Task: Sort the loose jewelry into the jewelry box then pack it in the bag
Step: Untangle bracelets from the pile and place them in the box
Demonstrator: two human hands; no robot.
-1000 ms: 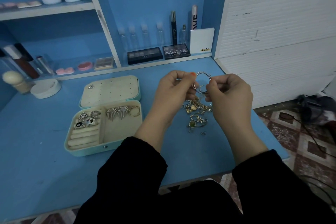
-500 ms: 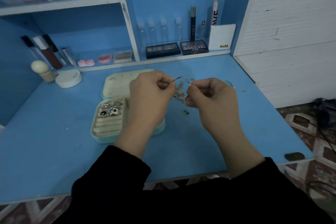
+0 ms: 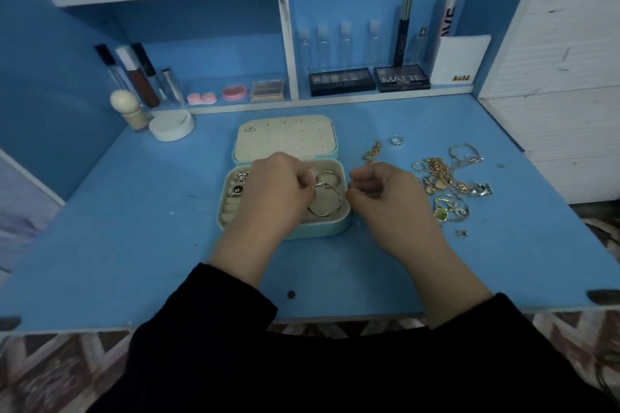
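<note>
- A white round jar [image 3: 171,126] and a knob-topped brush [image 3: 129,107] stand at the far left of the bench [image 3: 100,245], well apart from the task's things.
- The jewelry box [image 3: 315,231] lies open mid-bench with its long axis running left to right. Its lid [image 3: 285,141] is laid flat on the far side, inside facing up. Rings [image 3: 239,183] sit in its left compartment.
- The left hand [image 3: 275,201] is over the middle of the box with its grip clamped: the fingertips pinch the far-left rim of a large silver hoop [image 3: 326,200].
- That hoop lies nearly flat in the right compartment, opening upward, and reaches from the grip to the right and nearer. A smaller hoop [image 3: 330,177] lies just beyond it.
- The right hand [image 3: 392,201] is just right of the box, fingers curled in, one fingertip at the box's right rim. I cannot tell whether its grip holds anything.
- Loose jewelry [image 3: 446,181] lies in a tangled pile right of that hand. A single ring [image 3: 396,140] lies farther back, apart from the pile.
</note>
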